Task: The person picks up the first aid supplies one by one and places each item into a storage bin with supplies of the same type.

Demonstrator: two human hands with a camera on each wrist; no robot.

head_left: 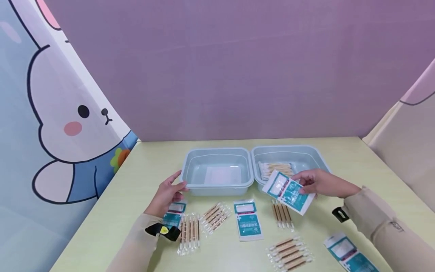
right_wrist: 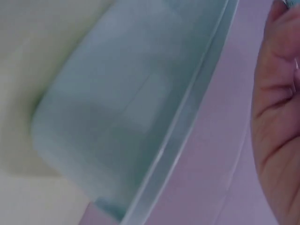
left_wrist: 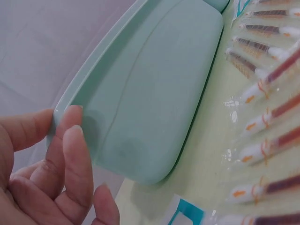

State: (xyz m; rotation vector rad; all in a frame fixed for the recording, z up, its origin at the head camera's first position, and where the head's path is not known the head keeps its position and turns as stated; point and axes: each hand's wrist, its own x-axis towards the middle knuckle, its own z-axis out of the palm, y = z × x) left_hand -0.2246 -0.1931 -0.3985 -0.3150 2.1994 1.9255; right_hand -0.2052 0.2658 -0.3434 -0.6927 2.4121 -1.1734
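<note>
My left hand holds the left corner of a pale blue plastic basin, thumb and fingertips at its rim in the left wrist view. Between the thumb and fingers of my right hand is a flat teal-and-white packet, tilted over the front of a second pale blue basin. Inside that basin lies a clear pack of cotton swabs. In the right wrist view, the hand shows at the right edge beside the basin wall; the packet is mostly out of that view.
Teal-and-white packets lie in front, one in the middle, one at lower right, one partly behind the left hand. Clear sachets of brown-stick swabs lie among them, at left, centre-left, right and front.
</note>
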